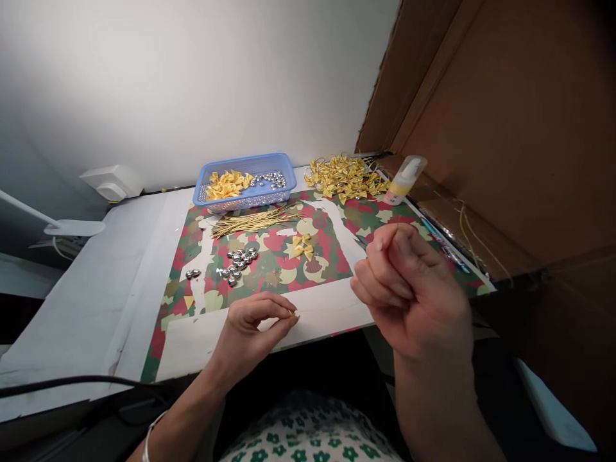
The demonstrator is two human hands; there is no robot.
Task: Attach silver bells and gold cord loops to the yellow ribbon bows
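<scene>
And here we are at the front edge of the desk point(137, 256), your left hand point(260, 321) low over the pale strip there, its grip narrowed to a fingertip pinch on a thin yellow cord point(292, 313)! A faint line seems to run from that pinch toward your right hand point(414, 289), which hovers higher and closer to you, toward the desk's right edge. That right grip is curled tight, thumb against forefinger, but whether the cord's other end is inside, you can't tell from here. A dark pointed tip point(360, 242) peeks out beside those knuckles, held or merely lying behind them, impossible to call.

So the step in hand looks like handling one cord between both hands, and what it calls for next, in my judgement, is a steady left pinch and gentle, even tension from your right!

Around the field: silver jingle bells point(240, 258) lie clustered on the camouflage mat point(289, 276), left of a few yellow bows point(308, 250). Behind the bells, a bundle of gold cords point(250, 222) lies just in front of the blue basket point(245, 200), which sits at the far edge with more bows and bells inside. Toward the far right corner, a heap of corded bows point(344, 176) is piled up, a pump bottle point(405, 181) standing tilted to your eye just beside it
</scene>
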